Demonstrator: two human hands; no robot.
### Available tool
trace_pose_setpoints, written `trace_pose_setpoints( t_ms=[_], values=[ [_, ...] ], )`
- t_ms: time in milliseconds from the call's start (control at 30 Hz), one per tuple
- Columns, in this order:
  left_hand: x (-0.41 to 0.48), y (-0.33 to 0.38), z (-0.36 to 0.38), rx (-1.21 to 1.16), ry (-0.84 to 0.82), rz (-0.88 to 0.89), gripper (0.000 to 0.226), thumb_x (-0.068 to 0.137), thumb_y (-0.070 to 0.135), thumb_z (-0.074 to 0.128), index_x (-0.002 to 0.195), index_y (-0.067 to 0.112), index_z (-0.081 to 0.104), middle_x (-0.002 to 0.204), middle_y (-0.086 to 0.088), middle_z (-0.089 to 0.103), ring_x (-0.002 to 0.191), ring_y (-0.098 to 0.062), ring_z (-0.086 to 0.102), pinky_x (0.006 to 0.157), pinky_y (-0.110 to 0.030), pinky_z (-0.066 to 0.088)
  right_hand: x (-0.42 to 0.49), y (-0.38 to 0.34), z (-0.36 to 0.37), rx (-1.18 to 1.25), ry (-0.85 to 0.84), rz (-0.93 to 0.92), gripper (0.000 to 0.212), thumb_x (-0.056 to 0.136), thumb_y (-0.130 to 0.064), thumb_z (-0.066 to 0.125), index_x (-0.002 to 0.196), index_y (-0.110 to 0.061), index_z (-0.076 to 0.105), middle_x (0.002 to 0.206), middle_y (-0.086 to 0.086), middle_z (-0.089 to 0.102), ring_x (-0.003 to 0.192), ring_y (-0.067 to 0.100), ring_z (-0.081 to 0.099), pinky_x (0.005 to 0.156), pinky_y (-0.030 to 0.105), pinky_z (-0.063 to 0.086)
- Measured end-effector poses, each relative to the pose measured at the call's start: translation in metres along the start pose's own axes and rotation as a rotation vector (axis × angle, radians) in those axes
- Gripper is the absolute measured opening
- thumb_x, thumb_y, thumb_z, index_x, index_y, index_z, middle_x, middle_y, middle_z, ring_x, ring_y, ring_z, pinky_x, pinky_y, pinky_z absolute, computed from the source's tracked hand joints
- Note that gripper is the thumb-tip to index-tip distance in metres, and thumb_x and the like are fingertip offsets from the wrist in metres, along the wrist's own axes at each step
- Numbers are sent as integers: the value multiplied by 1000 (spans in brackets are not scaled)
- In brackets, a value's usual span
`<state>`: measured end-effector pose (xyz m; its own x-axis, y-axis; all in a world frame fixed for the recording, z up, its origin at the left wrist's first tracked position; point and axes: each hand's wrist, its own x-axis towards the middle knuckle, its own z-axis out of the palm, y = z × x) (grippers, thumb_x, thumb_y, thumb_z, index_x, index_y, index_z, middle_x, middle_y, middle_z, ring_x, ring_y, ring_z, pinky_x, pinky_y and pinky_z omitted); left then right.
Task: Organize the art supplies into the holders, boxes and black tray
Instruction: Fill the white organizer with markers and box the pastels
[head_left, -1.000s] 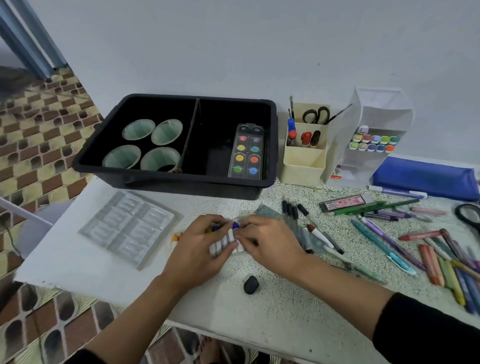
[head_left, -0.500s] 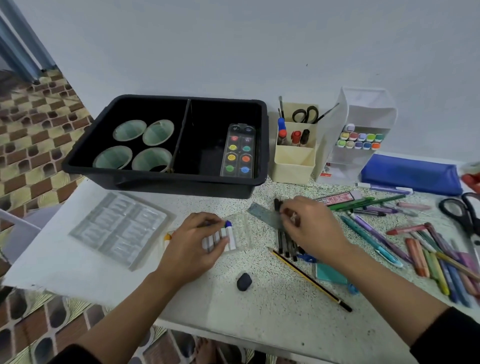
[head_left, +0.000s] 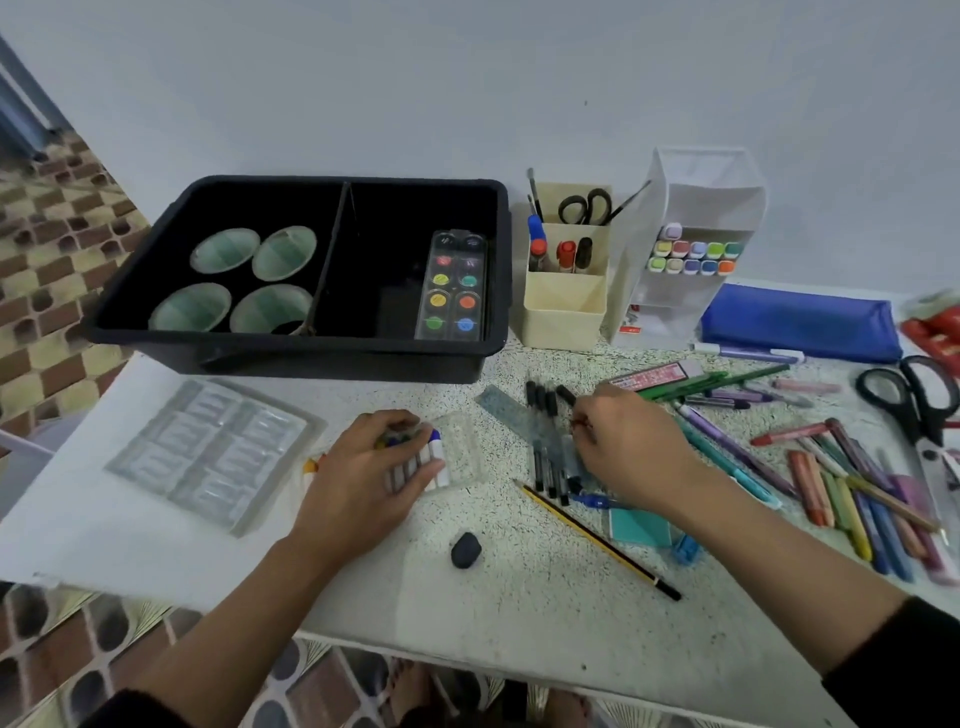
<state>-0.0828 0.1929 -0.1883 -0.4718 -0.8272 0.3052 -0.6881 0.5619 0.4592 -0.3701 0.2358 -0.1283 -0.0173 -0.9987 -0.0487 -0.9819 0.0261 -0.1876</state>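
Left hand (head_left: 363, 483) holds paint tubes (head_left: 435, 457) (in their clear case (head_left: 464, 441)) — right hand (head_left: 628, 447) pinches black pen (head_left: 566, 395).

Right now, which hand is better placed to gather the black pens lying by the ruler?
Right. The right hand sits at the black pens; the left hand is farther off, holding crayons in a clear case.

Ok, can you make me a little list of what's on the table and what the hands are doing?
left hand: holds white tubes in a clear case
right hand: fingers curled at the black pens, grip unclear
black tray: four cups, paint palette
cream holder: scissors, brushes, markers
loose on table: pencil, dark eraser, crayons
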Motion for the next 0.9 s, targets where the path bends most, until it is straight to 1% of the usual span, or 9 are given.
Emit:
trace_pose_setpoints(
  t_ms=[67,167,267,333,433,500,667,833,900],
  values=[
    [0,0,0,10,-9,-3,53,91,56,55,121,16,74,123,4,61,113,-10,54,97,-21,43,1,-4,0,87,130,-51,12,96,-15,55,98,-9,65,92,6,58,73,25,59,62,40,54],
    [0,-3,2,1,-13,-29,51,92,56,60,121,17,74,124,5,61,115,-10,53,98,-20,42,2,-21,-3,233,192,-182,18,99,-19,54,110,-10,64,102,2,57,80,19,58,70,32,51],
    [-1,-4,4,-13,22,-7,49,91,53,63,119,14,75,122,3,63,114,-14,57,98,-25,48,4,-50,1,373,140,-275,14,98,-21,58,108,-13,65,100,-5,56,84,10,54,76,15,44],
    [-2,-3,4,-15,60,19,50,89,52,63,117,12,75,120,1,68,110,-14,59,96,-26,49,12,-67,8,490,116,-273,9,96,-19,63,101,-13,69,92,-6,59,79,7,54,74,11,41],
    [-3,-2,5,-15,81,17,51,89,51,64,117,10,75,118,0,71,107,-14,61,92,-26,51,29,-81,21,607,85,-192,4,93,-17,68,94,-15,72,81,-4,64,73,5,58,65,12,42],
    [-3,-2,5,9,66,19,47,92,49,62,116,11,76,118,1,71,107,-14,59,89,-27,52,35,-85,31,621,72,-161,2,91,-14,72,91,-16,73,79,-4,65,70,6,59,64,15,45],
    [-3,-5,3,17,18,7,41,98,43,56,119,13,75,119,4,67,112,-13,55,89,-31,53,35,-83,40,467,81,-273,6,86,-16,78,91,-17,81,86,-2,67,80,10,59,77,26,51],
    [-3,-10,2,7,-26,12,46,95,48,57,119,13,74,122,4,63,116,-14,53,91,-34,52,35,-77,45,326,117,-376,7,83,-28,80,82,-21,81,85,-10,68,87,10,50,79,35,47],
    [-2,-9,-2,46,-58,21,50,95,50,55,125,14,71,125,4,62,117,-16,52,92,-37,52,34,-75,45,317,117,-368,10,85,-33,77,87,-24,80,85,-12,68,88,12,54,79,40,51]
  ],
)
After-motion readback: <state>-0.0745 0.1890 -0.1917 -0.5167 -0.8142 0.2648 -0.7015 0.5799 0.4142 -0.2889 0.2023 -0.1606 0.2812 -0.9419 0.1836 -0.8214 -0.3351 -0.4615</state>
